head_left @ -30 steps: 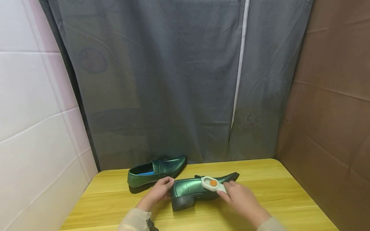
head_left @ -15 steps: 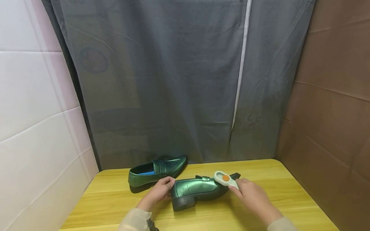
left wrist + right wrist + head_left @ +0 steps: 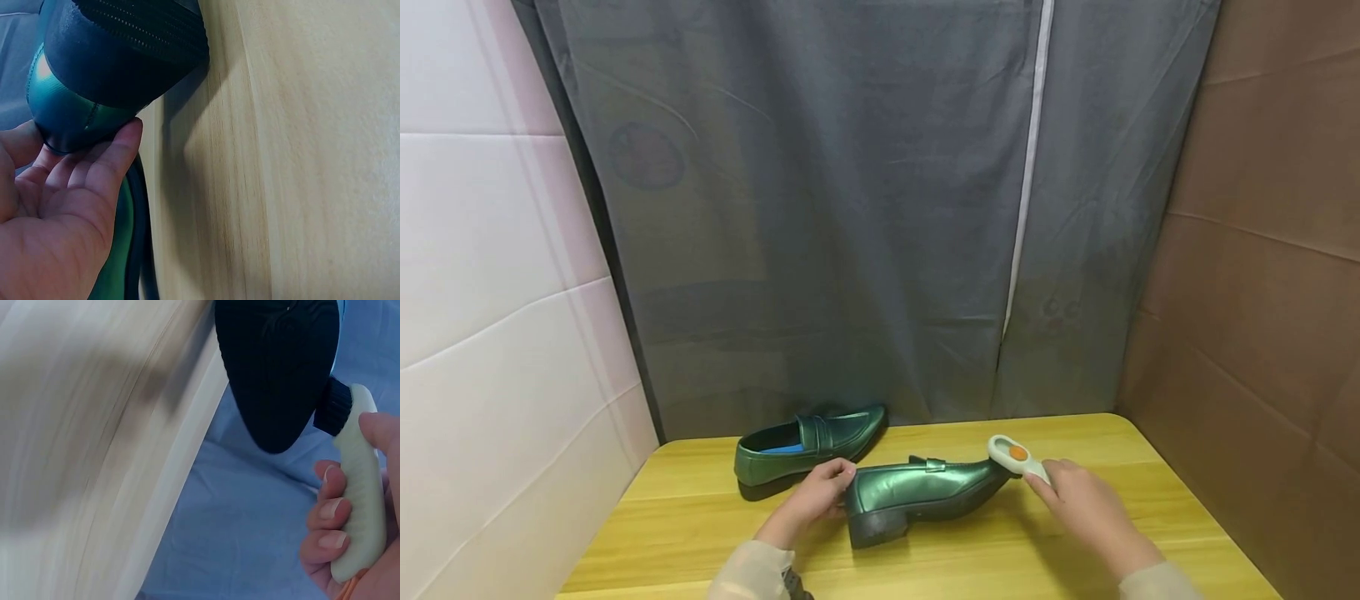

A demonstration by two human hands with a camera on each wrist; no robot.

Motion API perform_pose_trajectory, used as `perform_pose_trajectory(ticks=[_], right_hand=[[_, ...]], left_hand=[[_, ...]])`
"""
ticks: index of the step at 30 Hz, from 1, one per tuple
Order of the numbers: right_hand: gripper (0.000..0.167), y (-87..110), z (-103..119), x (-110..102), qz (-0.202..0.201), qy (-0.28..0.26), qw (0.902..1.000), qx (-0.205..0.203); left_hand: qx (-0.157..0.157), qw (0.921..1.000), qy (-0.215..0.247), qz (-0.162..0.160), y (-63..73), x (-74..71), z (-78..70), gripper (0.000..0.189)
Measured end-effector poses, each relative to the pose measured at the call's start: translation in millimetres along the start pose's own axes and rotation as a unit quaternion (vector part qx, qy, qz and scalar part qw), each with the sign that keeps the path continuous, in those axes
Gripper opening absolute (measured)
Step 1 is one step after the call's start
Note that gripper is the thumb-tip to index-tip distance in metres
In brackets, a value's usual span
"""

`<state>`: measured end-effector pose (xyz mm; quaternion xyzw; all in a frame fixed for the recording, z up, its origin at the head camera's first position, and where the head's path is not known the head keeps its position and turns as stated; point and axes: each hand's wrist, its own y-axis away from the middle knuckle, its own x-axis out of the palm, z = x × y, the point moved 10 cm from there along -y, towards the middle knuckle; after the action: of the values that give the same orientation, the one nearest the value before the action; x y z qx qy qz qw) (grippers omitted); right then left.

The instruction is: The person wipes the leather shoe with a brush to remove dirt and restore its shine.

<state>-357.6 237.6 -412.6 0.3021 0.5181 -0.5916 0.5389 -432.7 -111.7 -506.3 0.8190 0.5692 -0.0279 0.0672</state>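
A shiny green loafer (image 3: pixel 925 492) lies across the middle of the head view, toe to the right, tilted so its black heel shows. My left hand (image 3: pixel 820 492) holds it at the back; in the left wrist view the thumb and fingertips pinch the rear rim above the heel block (image 3: pixel 131 56). A pale brush (image 3: pixel 1009 452) with an orange spot is gripped in my right hand (image 3: pixel 1086 508), at the shoe's toe. The right wrist view shows its dark bristles (image 3: pixel 334 406) against the toe's edge, beside the black sole (image 3: pixel 278 375).
A matching green loafer (image 3: pixel 846 437) with a blue insole stands behind the left hand, near the table's back edge. The wooden table (image 3: pixel 685 533) is bounded by a grey curtain (image 3: pixel 850 250) behind, a white panel (image 3: pixel 497 333) left and a brown one (image 3: pixel 1262 292) right.
The brush in my right hand has moved rightward along the shoe, from near its strap to the toe. The left hand and both shoes have barely moved.
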Motion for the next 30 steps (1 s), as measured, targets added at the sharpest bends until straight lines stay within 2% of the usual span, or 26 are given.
perform_pose_trajectory(ticks=[15, 30], right_hand=[[0.038, -7.9, -26.1, -4.0, 0.010, 0.026, 0.9995, 0.013], [0.037, -7.6, -16.4, -4.6, 0.006, 0.023, 0.9997, 0.005]], left_hand=[[-0.003, 1.0000, 0.003, -0.002, 1.3, 0.3, -0.3, 0.024], [0.000, 1.0000, 0.005, 0.002, -0.2, -0.7, 0.1, 0.025]])
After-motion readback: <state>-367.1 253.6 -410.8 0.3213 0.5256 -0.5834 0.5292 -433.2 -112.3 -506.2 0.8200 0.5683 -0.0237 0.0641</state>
